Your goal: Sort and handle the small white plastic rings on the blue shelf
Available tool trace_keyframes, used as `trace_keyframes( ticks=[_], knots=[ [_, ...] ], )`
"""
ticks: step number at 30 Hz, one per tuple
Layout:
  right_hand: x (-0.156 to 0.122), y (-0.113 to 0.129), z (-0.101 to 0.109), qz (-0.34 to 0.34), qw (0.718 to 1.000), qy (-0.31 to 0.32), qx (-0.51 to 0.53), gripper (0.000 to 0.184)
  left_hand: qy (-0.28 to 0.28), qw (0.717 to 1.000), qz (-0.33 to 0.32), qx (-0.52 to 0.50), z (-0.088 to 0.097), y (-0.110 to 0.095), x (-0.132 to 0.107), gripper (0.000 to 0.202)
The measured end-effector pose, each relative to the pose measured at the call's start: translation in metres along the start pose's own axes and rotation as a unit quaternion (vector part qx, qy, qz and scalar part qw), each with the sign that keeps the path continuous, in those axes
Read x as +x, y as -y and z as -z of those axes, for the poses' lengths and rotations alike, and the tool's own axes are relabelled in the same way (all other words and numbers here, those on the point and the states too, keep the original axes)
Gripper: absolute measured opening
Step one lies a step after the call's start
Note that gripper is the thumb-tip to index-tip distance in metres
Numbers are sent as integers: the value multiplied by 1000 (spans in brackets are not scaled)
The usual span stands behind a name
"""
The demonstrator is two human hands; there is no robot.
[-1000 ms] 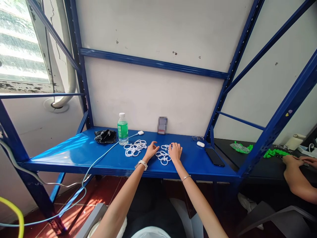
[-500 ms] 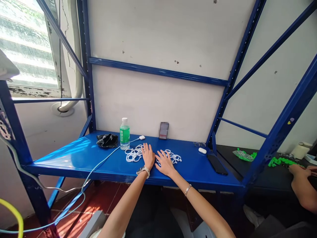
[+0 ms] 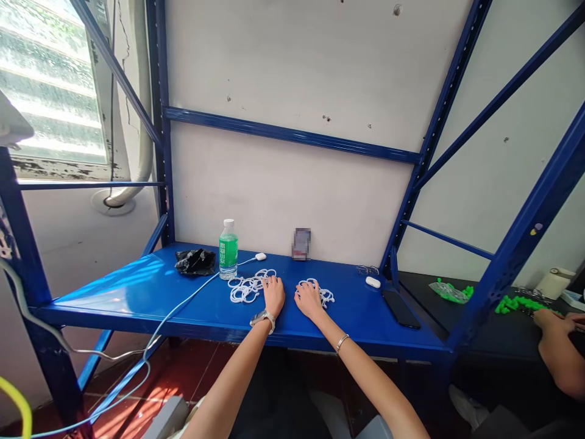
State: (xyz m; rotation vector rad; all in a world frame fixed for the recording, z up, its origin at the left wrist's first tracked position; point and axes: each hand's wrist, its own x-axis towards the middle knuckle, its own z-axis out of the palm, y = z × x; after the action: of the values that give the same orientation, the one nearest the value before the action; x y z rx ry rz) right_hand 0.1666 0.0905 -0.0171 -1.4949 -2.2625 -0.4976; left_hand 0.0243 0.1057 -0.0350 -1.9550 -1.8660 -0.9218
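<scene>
Both my hands lie palm down on a blue metal shelf (image 3: 137, 292). My left hand (image 3: 273, 294), with a watch on the wrist, rests flat with its fingers stretched out, touching the right edge of a pile of white plastic rings (image 3: 247, 286). My right hand (image 3: 309, 299), a bracelet on its wrist, lies flat with fingers apart, its fingertips on a second, smaller pile of white rings (image 3: 323, 294). Neither hand grips anything.
A green-labelled water bottle (image 3: 228, 249), a black crumpled bag (image 3: 196, 261), a white charger with cable (image 3: 260, 256), a small box (image 3: 301, 243), glasses (image 3: 365, 269), an earbud case (image 3: 373, 282) and a black phone (image 3: 401, 308) lie on the shelf. Another person's arm (image 3: 555, 350) works beside green pieces (image 3: 516, 300) at right.
My hands have drawn apart and slid slightly back toward me; the left now touches the left ring pile, the right sits on the right pile. The view shifted a little.
</scene>
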Motion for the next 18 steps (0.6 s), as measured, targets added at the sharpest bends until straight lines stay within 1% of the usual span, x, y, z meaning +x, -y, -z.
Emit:
trace_keyframes(
  ticks=[3, 7, 13, 18],
  knots=[
    [-1, 0, -3, -24, 1000, -19, 0, 30, 13, 999, -19, -42, 1, 0, 2, 39],
    [-2, 0, -6, -52, 998, -32, 5, 30, 22, 998, -35, -50, 2, -2, 4, 39],
    [-3, 1, -2, -74, 997, -25, 12, 31, 25, 996, -57, -57, 5, -3, 4, 38],
    [-4, 1, 2, -72, 997, -22, 5, 29, 35, 995, -81, -54, 5, -3, 5, 38]
  ],
)
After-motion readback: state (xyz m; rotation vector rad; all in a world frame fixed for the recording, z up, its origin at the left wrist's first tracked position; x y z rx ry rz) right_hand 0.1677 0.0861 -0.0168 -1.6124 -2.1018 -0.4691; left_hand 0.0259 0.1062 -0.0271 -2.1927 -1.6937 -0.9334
